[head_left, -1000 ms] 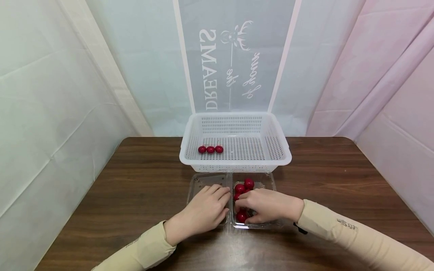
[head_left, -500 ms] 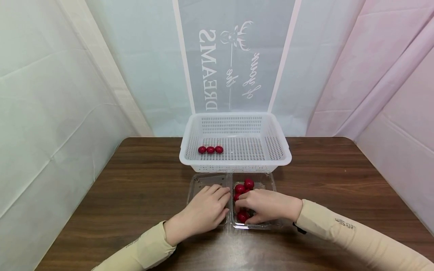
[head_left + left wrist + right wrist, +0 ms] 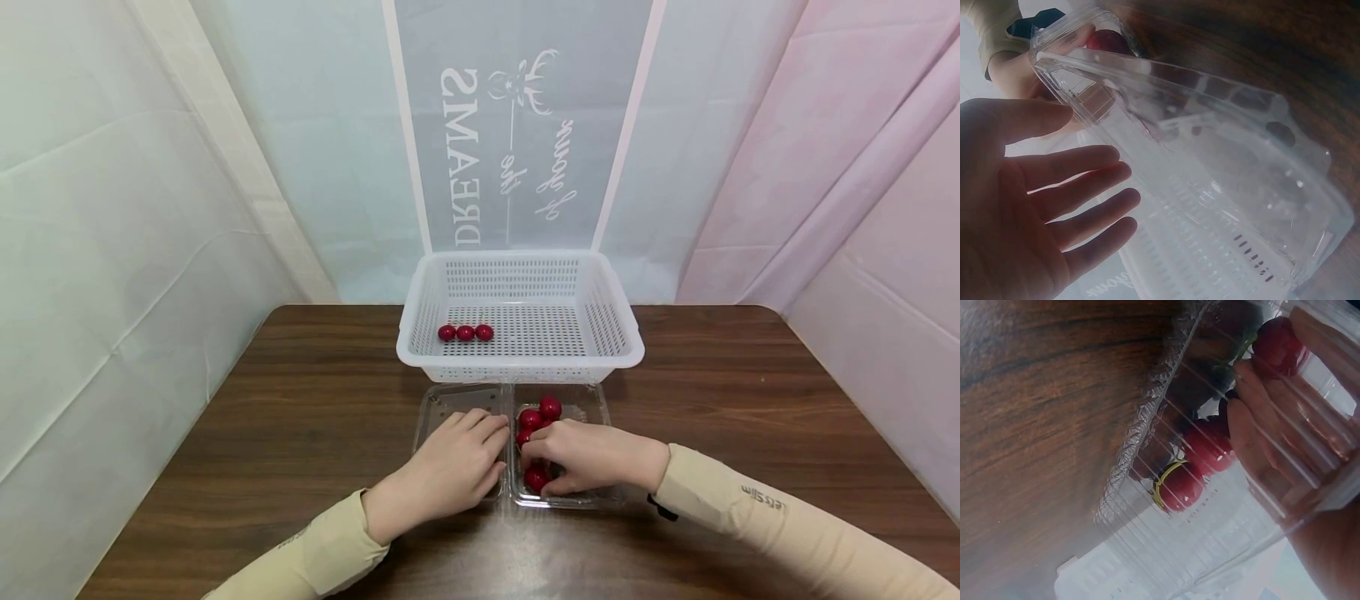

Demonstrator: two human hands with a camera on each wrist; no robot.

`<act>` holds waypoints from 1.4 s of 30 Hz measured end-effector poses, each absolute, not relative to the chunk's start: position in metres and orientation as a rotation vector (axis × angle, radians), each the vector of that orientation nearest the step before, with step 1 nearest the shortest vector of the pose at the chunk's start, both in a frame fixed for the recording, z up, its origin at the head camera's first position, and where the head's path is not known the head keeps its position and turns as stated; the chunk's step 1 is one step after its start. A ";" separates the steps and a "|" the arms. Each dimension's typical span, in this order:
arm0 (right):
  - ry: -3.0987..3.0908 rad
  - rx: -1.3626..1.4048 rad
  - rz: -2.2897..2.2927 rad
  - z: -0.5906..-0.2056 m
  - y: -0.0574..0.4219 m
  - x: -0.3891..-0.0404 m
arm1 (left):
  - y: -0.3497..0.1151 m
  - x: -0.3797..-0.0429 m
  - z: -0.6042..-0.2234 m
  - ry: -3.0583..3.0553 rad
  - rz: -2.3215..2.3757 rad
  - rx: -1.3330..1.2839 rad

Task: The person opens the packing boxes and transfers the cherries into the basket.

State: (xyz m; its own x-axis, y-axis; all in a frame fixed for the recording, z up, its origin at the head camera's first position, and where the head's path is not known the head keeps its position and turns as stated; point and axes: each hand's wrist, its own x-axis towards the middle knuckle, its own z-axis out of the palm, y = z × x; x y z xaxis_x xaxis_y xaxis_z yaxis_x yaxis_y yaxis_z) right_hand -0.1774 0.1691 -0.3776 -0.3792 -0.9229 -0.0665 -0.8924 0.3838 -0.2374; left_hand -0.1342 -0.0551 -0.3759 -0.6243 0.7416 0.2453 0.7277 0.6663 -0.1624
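My right hand (image 3: 588,454) reaches into the right half of a clear plastic clamshell box (image 3: 592,400). It pinches a dark red cherry (image 3: 536,477) between thumb and fingers at the near end. Behind the fingers are several more cherries (image 3: 530,419), some partly hidden by the hand. Through the box wall in the right wrist view, the pinched cherry (image 3: 1280,347) shows, and another cherry (image 3: 1180,486) has a yellow-green stem. My left hand (image 3: 450,471) lies over the box's open lid (image 3: 446,400); the left wrist view shows its fingers (image 3: 1100,228) extended along the lid's edge.
A white perforated basket (image 3: 517,361) stands just behind the box, with three cherries (image 3: 466,333) in a row at its left. Under everything is a dark wooden table (image 3: 330,392). Pale curtains (image 3: 225,167) enclose the sides and back.
Almost nothing differs. The right forearm has shifted very slightly left, and the cherry at the right fingertips has moved by a tiny amount. The left hand is still.
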 end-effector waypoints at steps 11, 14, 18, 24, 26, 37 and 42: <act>2.472 -1.577 -0.279 -0.361 0.176 -0.177 | -0.055 -0.136 -0.375 -2.601 0.072 -1.180; 2.478 -1.600 -0.302 -0.359 0.178 -0.177 | -0.055 -0.135 -0.375 -2.604 0.079 -1.179; 2.495 -1.615 -0.315 -0.357 0.181 -0.178 | -0.056 -0.135 -0.375 -2.604 0.079 -1.177; 2.509 -1.622 -0.326 -0.353 0.184 -0.177 | -0.056 -0.134 -0.375 -2.590 0.076 -1.178; 2.515 -1.626 -0.332 -0.351 0.186 -0.177 | -0.056 -0.134 -0.375 -2.584 0.076 -1.177; 2.551 -1.641 -0.367 -0.343 0.191 -0.184 | -0.056 -0.133 -0.376 -2.569 0.072 -1.167; 2.571 -1.644 -0.430 -0.338 0.193 -0.188 | -0.056 -0.132 -0.376 -2.570 0.072 -1.168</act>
State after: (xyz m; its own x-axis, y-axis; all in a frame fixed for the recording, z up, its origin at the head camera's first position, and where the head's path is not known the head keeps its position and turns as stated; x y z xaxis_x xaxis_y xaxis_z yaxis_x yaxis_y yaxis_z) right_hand -0.1879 0.1929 -0.3384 -0.4300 -0.8974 0.0989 -0.8808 0.3928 -0.2645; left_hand -0.1324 -0.0556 -0.3762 -0.6162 0.7421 0.2638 0.7261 0.6650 -0.1747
